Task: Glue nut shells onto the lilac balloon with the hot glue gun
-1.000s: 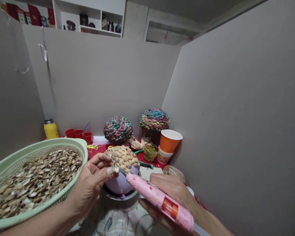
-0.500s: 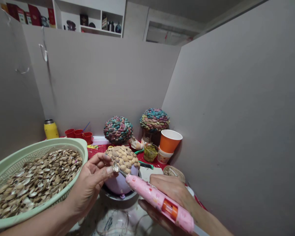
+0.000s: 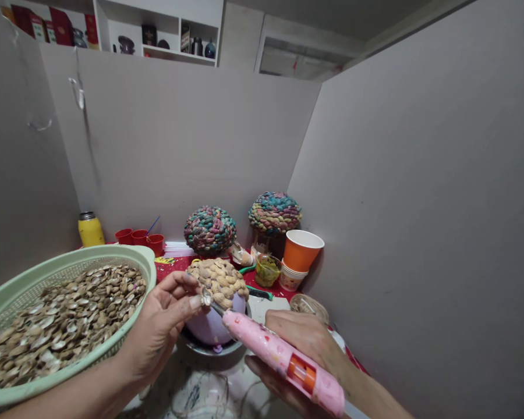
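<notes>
Between thumb and fingers, my left hand (image 3: 168, 311) pinches a small peanut shell (image 3: 206, 297), its pale inside showing. My right hand (image 3: 303, 343) is wrapped round a pink hot glue gun (image 3: 268, 346), whose nozzle reaches the shell. A glue stick (image 3: 353, 411) sticks out of the gun's back end. Just behind both hands, a lilac balloon (image 3: 212, 327) rests in a metal bowl (image 3: 207, 349); peanut shells (image 3: 222, 282) cover its upper part. The fingers of my right hand are partly hidden behind the gun.
At left stands a green basket (image 3: 151, 265) of peanut shells. Two balls of coloured shells (image 3: 209, 230) sit at the back. An orange paper cup (image 3: 303, 253), a glass of green stuff (image 3: 267, 272), red cups (image 3: 156, 244) and a yellow bottle (image 3: 91, 231) stand around. Grey panels (image 3: 192, 134) enclose the table.
</notes>
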### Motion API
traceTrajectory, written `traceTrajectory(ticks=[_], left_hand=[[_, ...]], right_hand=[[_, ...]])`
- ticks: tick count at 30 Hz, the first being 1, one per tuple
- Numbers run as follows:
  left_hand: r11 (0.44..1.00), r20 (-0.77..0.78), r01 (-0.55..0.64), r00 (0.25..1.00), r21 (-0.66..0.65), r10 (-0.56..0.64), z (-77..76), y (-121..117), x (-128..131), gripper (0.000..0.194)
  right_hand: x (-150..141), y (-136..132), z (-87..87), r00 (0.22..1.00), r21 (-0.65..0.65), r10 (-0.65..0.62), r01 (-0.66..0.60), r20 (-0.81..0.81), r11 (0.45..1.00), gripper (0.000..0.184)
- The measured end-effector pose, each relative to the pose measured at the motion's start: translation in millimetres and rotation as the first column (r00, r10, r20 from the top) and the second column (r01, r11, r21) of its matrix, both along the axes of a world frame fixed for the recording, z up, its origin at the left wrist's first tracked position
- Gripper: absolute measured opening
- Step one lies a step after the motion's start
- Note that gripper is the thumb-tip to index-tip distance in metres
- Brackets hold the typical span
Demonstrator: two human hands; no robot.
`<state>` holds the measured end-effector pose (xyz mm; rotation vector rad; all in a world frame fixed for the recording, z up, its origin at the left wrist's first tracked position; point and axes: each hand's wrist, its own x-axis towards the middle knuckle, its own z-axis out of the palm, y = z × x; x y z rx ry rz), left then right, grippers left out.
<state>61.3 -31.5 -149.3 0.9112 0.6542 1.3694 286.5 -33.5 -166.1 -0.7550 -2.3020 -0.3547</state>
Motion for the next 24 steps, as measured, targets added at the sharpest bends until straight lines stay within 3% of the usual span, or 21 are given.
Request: traceTrajectory(ticks=[9, 15, 24], left_hand=[[0.999, -0.028, 0.043, 0.999, 0.004, -0.043, -6.2, 0.1, 1.1, 0.023], [0.998, -0.052, 0.058, 0.997, 0.004, -0.057, -13.0, 0.3, 1.8, 0.023], [0.999, -0.047, 0.054, 0.997, -0.004, -0.054, -8.7, 0.0, 4.0, 0.026]], right_hand=[[-4.1, -4.9, 10.5, 0.999, 0.017, 0.006, -0.005, -0.046, 1.0, 0.026], [-3.7, -5.8, 10.4, 0.999, 0.011, -0.001, 0.001, -0.036, 1.0, 0.025], [-1.0, -1.3, 3.2, 1.0, 0.024, 0.008, -0.008, -0.013, 1.0, 0.025]])
